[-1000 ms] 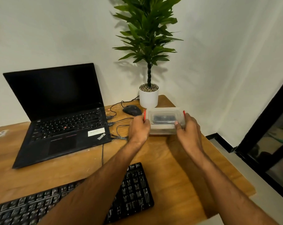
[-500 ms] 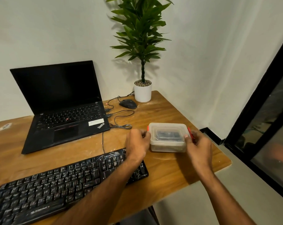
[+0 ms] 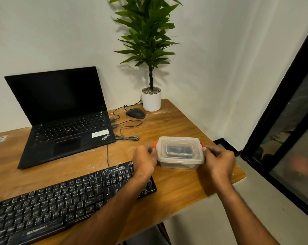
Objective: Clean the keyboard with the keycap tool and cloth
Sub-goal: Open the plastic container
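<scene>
Currently, step: opening the box (image 3: 180,152) on the table (image 3: 176,124).
Left hand (image 3: 144,160): fingers curled on its orange clip.
Right hand (image 3: 218,160): likewise.
Next: release both clips, lift lid.

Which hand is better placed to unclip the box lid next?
Neither alone: left hand sits at the left orange clip, right hand at the right clip of the plastic box. Likely both together.

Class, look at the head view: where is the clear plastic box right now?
The clear plastic box sits on the wooden table at right, between the left hand and right hand, just beyond the black keyboard.
</scene>
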### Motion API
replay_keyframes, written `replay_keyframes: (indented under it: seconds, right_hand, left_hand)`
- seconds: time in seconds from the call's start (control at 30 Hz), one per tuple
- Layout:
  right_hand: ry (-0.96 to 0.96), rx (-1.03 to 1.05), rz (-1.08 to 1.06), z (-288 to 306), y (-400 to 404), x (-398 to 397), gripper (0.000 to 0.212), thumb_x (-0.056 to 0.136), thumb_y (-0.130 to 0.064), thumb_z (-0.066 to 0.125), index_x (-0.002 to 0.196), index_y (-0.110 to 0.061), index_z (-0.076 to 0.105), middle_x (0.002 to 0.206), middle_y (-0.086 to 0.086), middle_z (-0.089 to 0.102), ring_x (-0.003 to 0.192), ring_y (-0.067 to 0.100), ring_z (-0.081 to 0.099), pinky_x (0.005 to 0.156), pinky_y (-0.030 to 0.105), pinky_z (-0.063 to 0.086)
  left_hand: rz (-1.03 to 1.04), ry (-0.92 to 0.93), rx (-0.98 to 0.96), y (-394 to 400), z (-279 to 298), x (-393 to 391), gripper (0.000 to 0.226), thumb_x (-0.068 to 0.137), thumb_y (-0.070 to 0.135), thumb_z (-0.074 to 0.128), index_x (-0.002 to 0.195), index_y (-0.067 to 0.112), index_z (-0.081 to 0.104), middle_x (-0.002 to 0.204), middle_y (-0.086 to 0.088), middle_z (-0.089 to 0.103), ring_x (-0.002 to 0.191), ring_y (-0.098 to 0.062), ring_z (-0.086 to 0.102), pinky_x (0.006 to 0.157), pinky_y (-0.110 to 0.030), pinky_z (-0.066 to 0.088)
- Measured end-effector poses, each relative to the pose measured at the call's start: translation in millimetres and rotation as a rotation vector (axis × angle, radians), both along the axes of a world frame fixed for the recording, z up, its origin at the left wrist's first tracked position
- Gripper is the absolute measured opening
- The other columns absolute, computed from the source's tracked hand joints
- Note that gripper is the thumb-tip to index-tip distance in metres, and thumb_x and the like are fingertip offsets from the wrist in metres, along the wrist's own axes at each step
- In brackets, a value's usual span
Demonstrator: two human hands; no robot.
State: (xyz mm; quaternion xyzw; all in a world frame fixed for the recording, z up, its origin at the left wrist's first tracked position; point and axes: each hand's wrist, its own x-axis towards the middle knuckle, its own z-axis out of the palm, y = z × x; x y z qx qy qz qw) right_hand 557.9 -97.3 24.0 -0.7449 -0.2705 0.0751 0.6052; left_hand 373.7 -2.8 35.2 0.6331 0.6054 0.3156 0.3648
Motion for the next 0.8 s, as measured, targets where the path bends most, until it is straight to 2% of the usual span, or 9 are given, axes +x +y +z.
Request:
replay_keyframes:
  seconds: [0.13, 0.2, 0.27, 0.33, 0.4, 0.47, 0.57, 0.7, 0.8]
  right_hand:
    - [0.109, -0.103, -0.020, -13, 1, 6, 0.012, 0.087, -0.015, 0.075, 0.098, -0.018, 0.079, 0.095, -0.002, 0.077, 0.074, 0.009, 0.072, 0.075, 0.041, 0.063]
    - [0.066, -0.179, 0.001, -15, -1, 6, 0.014, 0.087, -0.016, 0.074, 0.100, -0.018, 0.079, 0.095, -0.002, 0.077, 0.079, 0.011, 0.073, 0.080, 0.045, 0.062]
    - [-0.006, -0.203, -0.015, -10, -3, 7, 0.017, 0.089, -0.019, 0.072, 0.104, -0.016, 0.079, 0.100, -0.001, 0.077, 0.089, 0.015, 0.071, 0.088, 0.043, 0.059]
    - [-0.038, -0.197, -0.014, -1, -3, 9, 0.017, 0.092, -0.022, 0.069, 0.103, -0.015, 0.079, 0.095, -0.001, 0.076, 0.084, 0.014, 0.068, 0.083, 0.034, 0.055]
    - [-0.032, -0.227, 0.032, 7, -2, 9, 0.015, 0.092, -0.025, 0.069, 0.093, -0.014, 0.079, 0.075, -0.007, 0.070, 0.069, 0.006, 0.062, 0.066, 0.024, 0.048]
    - [-0.034, -0.260, 0.075, 13, -1, 7, 0.017, 0.091, -0.026, 0.070, 0.082, -0.015, 0.079, 0.064, -0.012, 0.064, 0.063, 0.002, 0.059, 0.057, 0.021, 0.041]
    - [-0.042, -0.262, 0.085, 19, -1, 8, 0.016, 0.089, -0.024, 0.072, 0.078, -0.014, 0.078, 0.061, -0.012, 0.064, 0.064, 0.006, 0.061, 0.059, 0.024, 0.042]
    - [-0.086, -0.230, 0.094, 37, -2, 9, 0.022, 0.087, -0.023, 0.073, 0.066, -0.021, 0.075, 0.064, -0.005, 0.069, 0.067, 0.014, 0.066, 0.062, 0.028, 0.051]
    - [-0.061, -0.095, 0.090, 59, 4, 12, 0.010, 0.086, -0.022, 0.074, 0.077, -0.021, 0.078, 0.069, -0.007, 0.073, 0.071, 0.015, 0.070, 0.075, 0.041, 0.060]
  left_hand:
    - [0.004, 0.098, -0.029, 8, 4, 1, 0.022, 0.103, 0.023, 0.060, 0.090, 0.015, 0.077, 0.078, 0.002, 0.069, 0.065, -0.007, 0.057, 0.050, -0.018, 0.038]
    - [0.019, 0.113, 0.018, 7, 7, 0, 0.017, 0.101, 0.024, 0.064, 0.112, 0.017, 0.076, 0.100, 0.002, 0.074, 0.082, -0.005, 0.060, 0.063, -0.013, 0.043]
    - [0.015, 0.113, 0.108, 6, 9, -2, 0.025, 0.101, 0.022, 0.065, 0.125, 0.018, 0.072, 0.117, 0.002, 0.074, 0.092, -0.003, 0.061, 0.067, -0.008, 0.041]
    - [-0.023, 0.129, 0.162, 5, 10, -2, 0.020, 0.101, 0.023, 0.064, 0.117, 0.021, 0.076, 0.109, 0.006, 0.076, 0.084, 0.000, 0.062, 0.060, -0.005, 0.038]
    - [-0.042, 0.136, 0.141, 5, 13, -1, 0.015, 0.100, 0.024, 0.065, 0.104, 0.024, 0.080, 0.089, 0.011, 0.074, 0.074, 0.001, 0.060, 0.053, -0.006, 0.032]
    - [-0.033, 0.122, 0.113, 7, 15, 0, 0.013, 0.098, 0.024, 0.067, 0.098, 0.025, 0.080, 0.084, 0.011, 0.072, 0.079, -0.006, 0.065, 0.054, -0.012, 0.034]
    - [-0.018, 0.112, 0.086, 11, 21, 0, 0.012, 0.096, 0.024, 0.070, 0.100, 0.025, 0.081, 0.093, 0.007, 0.078, 0.081, -0.008, 0.066, 0.057, -0.017, 0.039]
    - [-0.024, 0.048, 0.091, 16, 33, 0, 0.010, 0.094, 0.024, 0.074, 0.099, 0.022, 0.082, 0.096, 0.006, 0.078, 0.082, -0.007, 0.065, 0.069, -0.023, 0.048]
    - [-0.018, -0.083, 0.098, 26, 51, 4, 0.005, 0.092, 0.021, 0.076, 0.096, 0.021, 0.080, 0.096, 0.004, 0.077, 0.087, -0.011, 0.070, 0.081, -0.032, 0.059]
